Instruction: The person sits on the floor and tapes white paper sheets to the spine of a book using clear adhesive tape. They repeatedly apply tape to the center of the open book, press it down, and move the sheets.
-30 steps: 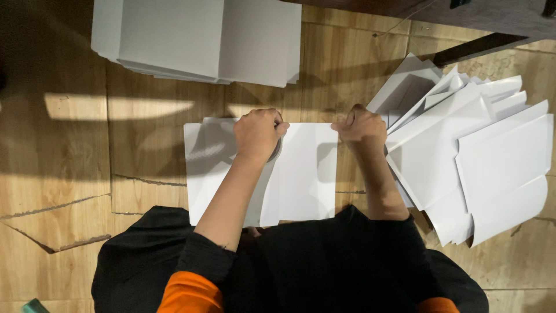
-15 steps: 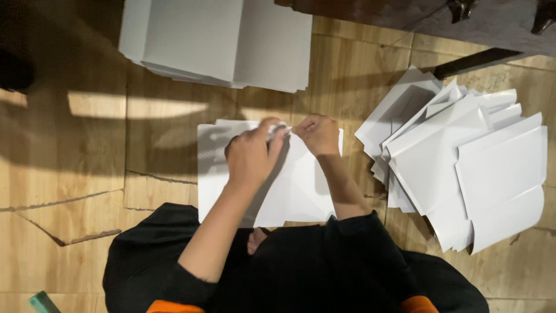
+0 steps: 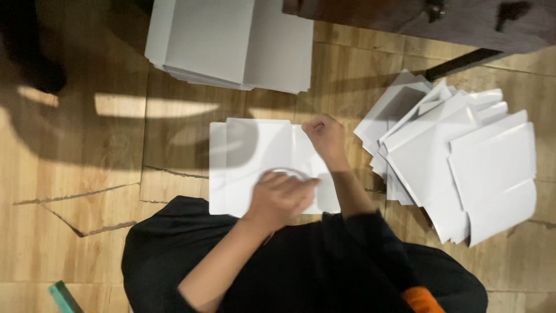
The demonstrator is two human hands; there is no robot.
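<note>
The floor (image 3: 87, 174) is of pale wooden boards, with a cracked, lifted piece at the lower left and a strip of light across it. A flat white sheet (image 3: 255, 156) lies on it in the middle. Above that rests a neat stack of grey-white boards (image 3: 226, 40). To the right, a loose, fanned heap of white sheets (image 3: 463, 162) spreads over the boards. A dark wooden piece (image 3: 405, 20) crosses the top right corner. A small teal object (image 3: 62, 297) lies at the lower left edge.

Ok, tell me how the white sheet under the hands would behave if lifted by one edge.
The white sheet lies flat with a crisp fold line, so it is probably stiff card, not floppy. It looks thin, so likely light. Its smooth face may slide easily on the wooden floor.
</note>
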